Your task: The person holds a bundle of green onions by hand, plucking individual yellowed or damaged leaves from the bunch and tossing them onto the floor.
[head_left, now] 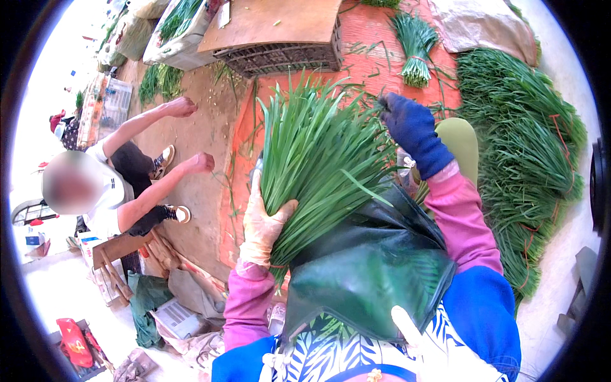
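Note:
A large bunch of garlic chives (318, 153) stands across my lap, its leaf tips fanned away from me. My left hand (262, 219), in a pale thin glove, is closed round the left side of the bunch, low on the leaves. At the tips on the right is my right hand (407, 130) in a dark blue glove. Its fingers are bent together, and what they hold, if anything, is hard to make out. A dark green waterproof apron (375, 280) covers my lap under the bunch.
A big pile of chives (519, 165) lies along my right, and a tied bunch (415, 51) lies on the orange mat (366, 25). A board-topped dark crate (280, 57) stands ahead. To the left sits another person (114, 191) with both arms stretched out.

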The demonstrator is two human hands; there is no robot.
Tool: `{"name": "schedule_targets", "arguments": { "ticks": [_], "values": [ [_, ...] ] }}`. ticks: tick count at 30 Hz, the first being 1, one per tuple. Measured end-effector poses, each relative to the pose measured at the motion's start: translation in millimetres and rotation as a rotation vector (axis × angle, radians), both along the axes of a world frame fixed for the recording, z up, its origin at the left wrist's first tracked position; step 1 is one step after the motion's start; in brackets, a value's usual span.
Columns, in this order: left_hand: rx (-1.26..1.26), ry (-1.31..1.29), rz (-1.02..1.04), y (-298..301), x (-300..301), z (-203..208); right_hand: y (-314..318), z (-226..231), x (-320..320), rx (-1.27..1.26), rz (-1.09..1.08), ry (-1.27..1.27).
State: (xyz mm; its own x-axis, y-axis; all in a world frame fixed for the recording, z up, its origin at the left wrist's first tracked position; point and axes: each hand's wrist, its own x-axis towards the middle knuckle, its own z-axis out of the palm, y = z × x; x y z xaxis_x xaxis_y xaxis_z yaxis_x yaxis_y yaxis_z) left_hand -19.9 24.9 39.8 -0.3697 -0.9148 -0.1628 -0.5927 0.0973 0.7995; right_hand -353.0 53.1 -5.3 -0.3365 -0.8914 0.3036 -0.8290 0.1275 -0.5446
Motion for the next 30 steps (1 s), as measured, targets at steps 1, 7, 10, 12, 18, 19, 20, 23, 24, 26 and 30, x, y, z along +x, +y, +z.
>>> {"name": "schedule_targets", "arguments": {
  "ticks": [1,7,10,12,18,19,20,23,24,26,30],
  "values": [
    [-0.003,-0.012,-0.03,-4.7,-7.1,3.6,3.8,11.6,3.5,-0.112,0.056,0.125],
    [0.349,0.115,-0.103,-51.5,-26.5,-16.8,8.6,66.4,92.4,-0.282,0.742,0.291],
    [0.528,0.375,0.124,-50.5,-23.0,-9.6,0.7,36.2,107.8,-0.287,0.661,0.252],
    [0.535,0.485,0.228,-52.2,-13.6,-11.1,10.5,22.6,116.4,-0.092,0.793,0.198],
    [0.603,0.724,0.416,-44.8,10.3,-15.8,61.5,22.7,115.4,0.05,0.908,0.155],
    [0.614,0.738,0.42,-43.8,11.1,-15.9,63.5,21.9,115.1,0.037,0.882,0.126],
    [0.624,0.753,0.423,-42.7,11.1,-15.9,63.9,23.5,114.4,0.037,0.867,0.107],
    [0.646,0.835,0.433,-37.9,7.7,-10.4,62.8,24.6,113.7,0.049,0.855,0.129],
    [0.651,0.868,0.436,-34.7,5.3,-6.5,62.1,24.8,113.7,0.064,0.854,0.122],
    [0.648,0.889,0.436,-28.5,-4.6,0.1,62.3,24.0,111.5,0.108,0.848,0.112],
    [0.52,0.792,0.407,-15.5,-16.6,11.7,50.0,41.7,106.8,-0.163,0.778,0.226]
  ]
}}
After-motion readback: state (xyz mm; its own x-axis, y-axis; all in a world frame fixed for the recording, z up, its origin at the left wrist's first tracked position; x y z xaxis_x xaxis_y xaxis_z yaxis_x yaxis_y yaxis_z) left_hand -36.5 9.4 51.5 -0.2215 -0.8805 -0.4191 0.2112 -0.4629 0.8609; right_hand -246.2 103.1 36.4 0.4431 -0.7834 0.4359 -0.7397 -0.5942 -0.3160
